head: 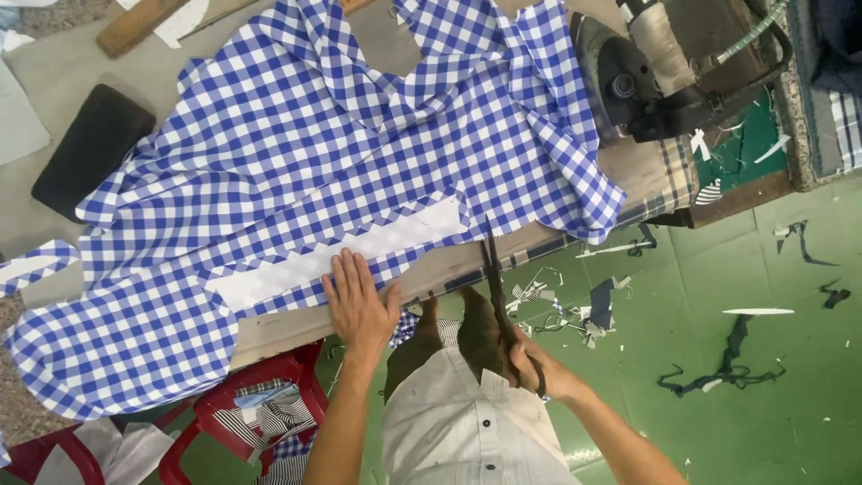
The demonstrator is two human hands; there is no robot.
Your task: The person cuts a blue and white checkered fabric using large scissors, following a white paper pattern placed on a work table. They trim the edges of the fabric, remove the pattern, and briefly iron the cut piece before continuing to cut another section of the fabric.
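A blue-and-white checked cloth [296,171] lies spread over the worktable [296,323], its near edge folded along a long white strip [346,253] that runs from 8 o'clock up toward 2 o'clock. The left hand [359,301] presses flat on that edge, fingers spread and holding nothing. At its 3 o'clock, the right hand [539,368] is closed around the handles of black scissors [499,287], whose blades point to 12 o'clock and meet the cloth at the end of the strip. At 1 o'clock from the cloth a dark heavy iron [628,81] rests on a checked pad. A black flat pad [90,148] lies at 9 o'clock on the table. At the cloth's 5 o'clock, fabric scraps [727,359] litter the green floor [763,422]; at its 7 o'clock, a red stool [260,400] holds striped offcuts.
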